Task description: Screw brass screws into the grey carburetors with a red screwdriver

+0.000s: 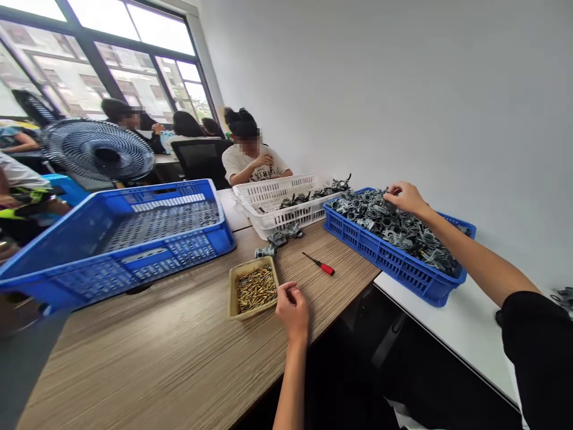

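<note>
My right hand (406, 198) reaches over a blue basket (376, 254) heaped with grey metal castings (414, 236). Its fingertips are closed on one casting at the top of the pile; the hand partly hides it. Beside a small tan tray (231, 292) rests my left hand (293, 309), fingers curled, and what they hold, if anything, is hidden. Brass-coloured screws (256, 289) fill the tray. Beyond the left hand, a screwdriver (326, 268) with a red and black handle lies on the wooden table (179, 358).
Several loose castings (278, 239) lie behind the tray. A white basket (264, 224) holds more castings. At left stands a large blue crate (165, 254), with a fan (101, 149) behind it. Across the table a person (253, 158) sits; other people are near the window.
</note>
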{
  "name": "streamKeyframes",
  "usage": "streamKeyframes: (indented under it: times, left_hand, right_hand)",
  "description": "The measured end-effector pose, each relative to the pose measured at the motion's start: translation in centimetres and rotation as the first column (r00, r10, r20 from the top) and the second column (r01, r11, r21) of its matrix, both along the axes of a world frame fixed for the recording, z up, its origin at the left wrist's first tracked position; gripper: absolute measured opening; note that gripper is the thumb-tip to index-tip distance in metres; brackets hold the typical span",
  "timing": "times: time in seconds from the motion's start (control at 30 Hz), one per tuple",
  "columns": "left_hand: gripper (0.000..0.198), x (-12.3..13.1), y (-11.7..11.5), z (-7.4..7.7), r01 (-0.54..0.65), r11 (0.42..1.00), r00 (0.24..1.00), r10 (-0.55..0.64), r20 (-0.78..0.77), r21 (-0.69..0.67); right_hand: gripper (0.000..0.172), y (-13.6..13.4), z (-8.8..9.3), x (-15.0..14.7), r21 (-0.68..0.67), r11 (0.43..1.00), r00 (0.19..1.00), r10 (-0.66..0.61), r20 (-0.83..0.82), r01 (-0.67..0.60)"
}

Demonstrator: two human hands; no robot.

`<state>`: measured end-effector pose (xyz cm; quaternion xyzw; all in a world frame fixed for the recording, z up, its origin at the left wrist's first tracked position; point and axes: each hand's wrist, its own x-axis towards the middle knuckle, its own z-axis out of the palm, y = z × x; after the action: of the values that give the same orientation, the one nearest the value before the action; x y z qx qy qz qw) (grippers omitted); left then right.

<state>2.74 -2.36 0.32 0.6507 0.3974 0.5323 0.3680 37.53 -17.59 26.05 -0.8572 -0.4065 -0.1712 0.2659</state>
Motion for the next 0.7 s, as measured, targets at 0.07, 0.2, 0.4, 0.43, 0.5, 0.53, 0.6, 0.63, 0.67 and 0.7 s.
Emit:
streamKeyframes:
  times: [0.07, 0.2, 0.4, 0.43, 0.5, 0.53, 0.6, 0.63, 0.67, 0.7]
  left_hand:
    - [0.014, 0.1, -0.1, -0.1, 0.011, 1.0, 1.0, -0.011, 0.011, 0.001]
    - [0.016, 0.5, -0.4, -0.1, 0.061, 0.998, 0.997, -0.062, 0.047, 0.027]
    - [0.044, 0.9, -1.5, 0.6, 0.076, 0.968, 0.997, -0.073, -0.022, 0.238]
    - [0.053, 1.0, -1.6, 0.7, 0.071, 0.96, 0.997, -0.057, -0.059, 0.271]
    - [0.062, 1.1, -1.8, 0.9, 0.05, 0.955, 0.991, -0.011, -0.136, 0.292]
    - [0.063, 1.2, -1.9, 0.9, 0.04, 0.957, 0.985, 0.01, -0.171, 0.287]
    - [0.058, 1.4, -1.9, 0.8, 0.023, 0.965, 0.971, 0.041, -0.236, 0.262]
    - [0.055, 1.5, -1.8, 0.7, 0.016, 0.969, 0.963, 0.051, -0.264, 0.246]
    - [0.052, 1.6, -1.8, 0.6, 0.009, 0.973, 0.956, 0.059, -0.287, 0.23]
    - [0.05, 1.6, -1.7, 0.4, 0.002, 0.976, 0.95, 0.066, -0.304, 0.217]
  right_hand:
    - [0.026, 1.6, -1.0, -3.4, 0.035, 0.991, 0.989, 0.129, -0.077, -0.127]
    - [0.027, 4.9, -5.1, -9.4, 0.054, 0.937, 0.914, 0.348, -0.209, -0.344]
    - [0.026, 9.9, -14.6, -15.4, 0.117, 0.858, 0.738, 0.492, -0.462, -0.5]
    - [0.029, 10.7, -15.9, -16.0, 0.133, 0.847, 0.683, 0.498, -0.534, -0.514]
    - [0.036, 12.3, -18.1, -16.8, 0.146, 0.819, 0.579, 0.507, -0.639, -0.556]
    - [0.04, 12.9, -18.9, -17.1, 0.141, 0.803, 0.539, 0.507, -0.672, -0.58]
    - [0.045, 14.1, -19.9, -17.6, 0.117, 0.775, 0.495, 0.504, -0.708, -0.622]
    - [0.047, 14.6, -20.2, -17.7, 0.105, 0.766, 0.481, 0.498, -0.722, -0.634]
    - [0.048, 15.0, -20.5, -17.8, 0.093, 0.759, 0.472, 0.49, -0.733, -0.644]
    - [0.048, 15.3, -20.6, -17.9, 0.082, 0.755, 0.466, 0.482, -0.742, -0.651]
